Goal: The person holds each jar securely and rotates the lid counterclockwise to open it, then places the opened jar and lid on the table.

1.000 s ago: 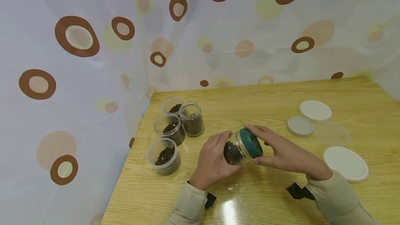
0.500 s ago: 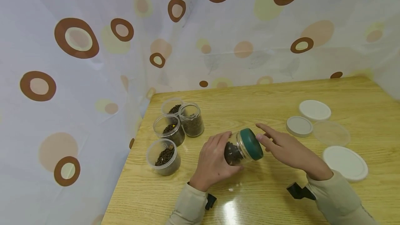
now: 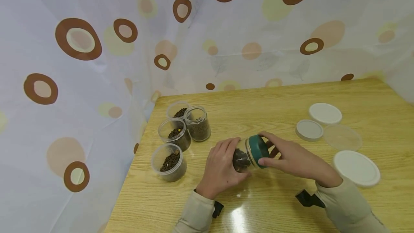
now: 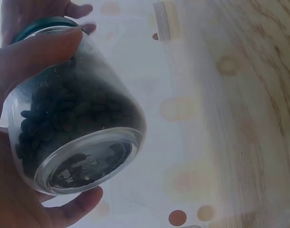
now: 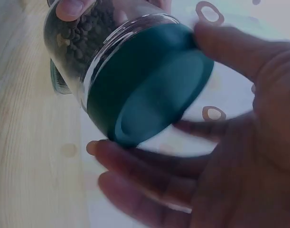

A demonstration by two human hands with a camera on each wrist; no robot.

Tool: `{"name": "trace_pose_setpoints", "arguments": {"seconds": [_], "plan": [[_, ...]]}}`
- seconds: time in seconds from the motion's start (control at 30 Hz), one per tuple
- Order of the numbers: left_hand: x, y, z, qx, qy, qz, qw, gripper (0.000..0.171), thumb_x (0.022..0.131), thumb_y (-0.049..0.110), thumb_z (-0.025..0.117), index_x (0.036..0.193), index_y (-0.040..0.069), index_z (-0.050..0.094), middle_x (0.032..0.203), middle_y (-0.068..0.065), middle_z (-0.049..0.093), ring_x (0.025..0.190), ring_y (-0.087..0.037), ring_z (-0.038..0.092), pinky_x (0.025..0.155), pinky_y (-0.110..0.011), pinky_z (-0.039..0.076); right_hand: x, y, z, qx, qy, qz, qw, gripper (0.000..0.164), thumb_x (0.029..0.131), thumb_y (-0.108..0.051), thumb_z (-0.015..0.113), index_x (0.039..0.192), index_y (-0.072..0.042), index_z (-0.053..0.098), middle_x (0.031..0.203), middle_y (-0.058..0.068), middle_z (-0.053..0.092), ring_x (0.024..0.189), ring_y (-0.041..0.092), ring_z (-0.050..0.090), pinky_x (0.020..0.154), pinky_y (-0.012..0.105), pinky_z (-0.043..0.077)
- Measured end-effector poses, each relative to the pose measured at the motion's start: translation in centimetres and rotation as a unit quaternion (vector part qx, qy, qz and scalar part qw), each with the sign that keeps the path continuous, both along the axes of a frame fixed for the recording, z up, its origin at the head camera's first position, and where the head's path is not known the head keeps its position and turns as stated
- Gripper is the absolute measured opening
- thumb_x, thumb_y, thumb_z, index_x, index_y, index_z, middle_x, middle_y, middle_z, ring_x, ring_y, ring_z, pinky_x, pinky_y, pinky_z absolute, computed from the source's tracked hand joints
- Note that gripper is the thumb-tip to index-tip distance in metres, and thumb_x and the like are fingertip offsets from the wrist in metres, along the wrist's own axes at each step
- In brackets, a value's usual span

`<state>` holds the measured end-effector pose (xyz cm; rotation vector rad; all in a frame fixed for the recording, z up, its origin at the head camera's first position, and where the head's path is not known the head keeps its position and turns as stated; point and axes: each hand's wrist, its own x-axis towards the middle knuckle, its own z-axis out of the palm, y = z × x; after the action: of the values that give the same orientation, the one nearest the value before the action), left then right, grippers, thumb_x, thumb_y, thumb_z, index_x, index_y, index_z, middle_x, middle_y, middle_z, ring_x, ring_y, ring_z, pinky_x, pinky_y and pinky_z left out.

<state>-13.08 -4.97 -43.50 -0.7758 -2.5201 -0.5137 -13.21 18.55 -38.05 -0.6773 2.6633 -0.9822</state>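
My left hand (image 3: 222, 166) grips a clear jar (image 3: 240, 157) partly filled with small dark pellets. The jar is tilted on its side, with its green screw lid (image 3: 260, 151) facing right. In the left wrist view the jar's round base (image 4: 90, 164) faces the camera, and the thumb lies across its upper side. My right hand (image 3: 291, 157) holds the lid between thumb and fingers, at opposite edges of the rim. Seen from the right wrist, the lid's flat top (image 5: 161, 97) faces the palm, and the thumb and fingertips are right at its edge.
To the left stand several uncovered clear containers of brown pellets: a tub (image 3: 169, 163), a jar (image 3: 176, 136), another jar (image 3: 198, 127) and one behind (image 3: 171, 109). On the right lie white lids (image 3: 355, 168), (image 3: 325, 113), a grey lid (image 3: 309, 130) and a translucent lid (image 3: 343, 137).
My right hand came off the green lid half a second ago and now holds its rim again. The left hand and the jar have hardly moved.
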Motion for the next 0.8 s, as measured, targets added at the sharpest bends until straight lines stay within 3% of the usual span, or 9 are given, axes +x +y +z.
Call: {"name": "trace_pose_setpoints", "arguments": {"seconds": [0.13,0.23,0.6,0.8], "plan": [[-0.04,-0.11,-0.12,0.003,-0.004,-0.003,1.0,0.091,0.062,0.048,0.089,0.138,0.014,0.054,0.13,-0.002,0.064,0.119,-0.021,0.061,0.091,-0.04,0.055,0.07,0.15,-0.44,-0.02,0.057,0.036,0.997,0.081,0.089,-0.044,0.072,0.151,-0.009,0.034,0.133,0.013,0.058,0.106,0.025,0.063,0.077,0.038,0.054],[-0.05,-0.12,-0.12,0.003,-0.005,-0.003,1.0,0.091,0.062,0.048,0.089,0.138,0.013,0.054,0.129,-0.002,0.064,0.119,-0.021,0.061,0.09,-0.04,0.055,0.14,0.14,-0.5,-0.026,0.072,0.036,0.996,0.08,0.088,-0.039,0.074,0.151,-0.009,0.035,0.135,0.014,0.057,0.109,0.028,0.063,0.077,0.04,0.055],[-0.09,-0.14,-0.07,0.004,-0.016,-0.006,0.9998,0.092,0.062,0.048,0.089,0.139,0.013,0.053,0.131,-0.003,0.063,0.121,-0.021,0.06,0.092,-0.041,0.055,0.13,0.3,-0.45,-0.025,0.061,0.04,0.997,0.085,0.087,-0.039,0.074,0.154,-0.009,0.03,0.139,0.017,0.054,0.11,0.03,0.063,0.078,0.04,0.055],[-0.13,-0.11,-0.08,0.012,-0.002,-0.008,0.9999,0.092,0.061,0.049,0.088,0.138,0.012,0.054,0.129,-0.004,0.064,0.118,-0.021,0.062,0.091,-0.04,0.055,0.34,0.81,-0.11,-0.041,0.025,0.024,0.999,0.079,0.098,-0.04,0.06,0.16,-0.015,0.017,0.148,0.022,0.046,0.123,0.038,0.058,0.086,0.052,0.054]]}}
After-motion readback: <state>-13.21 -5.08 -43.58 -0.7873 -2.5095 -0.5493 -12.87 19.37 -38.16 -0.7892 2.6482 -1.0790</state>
